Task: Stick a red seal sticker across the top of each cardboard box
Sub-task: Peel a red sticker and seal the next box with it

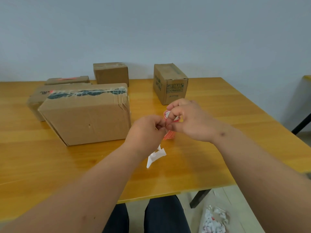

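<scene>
Both hands work a small roll of red seal stickers [168,134] above the yellow wooden bench [218,132].
The right hand [190,121] grips the roll while the left hand [146,130] pinches its edge; white backing paper [155,157] dangles below. Just left stands a large brown cardboard box [84,118] with dark tape; four smaller cardboard boxes sit behind, one flat one [67,80] bearing a red strip.

table [218,115]: carries five cardboard boxes.
large box [85,115]: front left.
flat box [36,100]: just behind it, to the left.
low box [67,80]: behind the flat box.
rear box [111,74]: back, centre-left.
upright box [170,84]: back, right of centre, well apart from the rest.
</scene>
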Tool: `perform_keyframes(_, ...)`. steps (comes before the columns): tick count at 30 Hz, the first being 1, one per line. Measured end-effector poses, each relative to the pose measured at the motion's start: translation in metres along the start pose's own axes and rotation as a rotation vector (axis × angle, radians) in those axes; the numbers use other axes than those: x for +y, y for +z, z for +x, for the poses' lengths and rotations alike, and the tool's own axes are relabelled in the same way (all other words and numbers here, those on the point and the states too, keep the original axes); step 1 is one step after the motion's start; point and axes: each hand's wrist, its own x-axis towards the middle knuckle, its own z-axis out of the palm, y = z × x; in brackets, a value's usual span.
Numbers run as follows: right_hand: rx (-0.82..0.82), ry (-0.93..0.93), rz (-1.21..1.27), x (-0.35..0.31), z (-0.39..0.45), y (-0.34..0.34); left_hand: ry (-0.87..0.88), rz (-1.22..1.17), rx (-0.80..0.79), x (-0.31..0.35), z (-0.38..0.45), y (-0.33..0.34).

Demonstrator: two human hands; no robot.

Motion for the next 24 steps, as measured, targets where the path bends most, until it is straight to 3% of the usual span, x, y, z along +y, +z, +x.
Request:
perform_keyframes(5, -0.015, -0.006, -0.086, 0.003, 0.0, 0.001, -0.056, -0.213, -0.056, -0.003, -0.002, -0.011)
perform_keyframes(11, -0.039, -0.036, -0.181, 0.001, 0.005, 0.005, -0.082, -0.239, -0.106, -0.007, 0.0, -0.022)
perform_keyframes(19, -0.035, -0.066, -0.268, -0.005, 0.011, 0.003, 0.146, 0.152, -0.079, -0.004, 0.006, -0.025)
perform_keyframes(24, -0.042, -0.129, -0.326, -0.006, 0.011, 0.0, 0.217, 0.185, -0.051, -0.006, 0.012, -0.025)
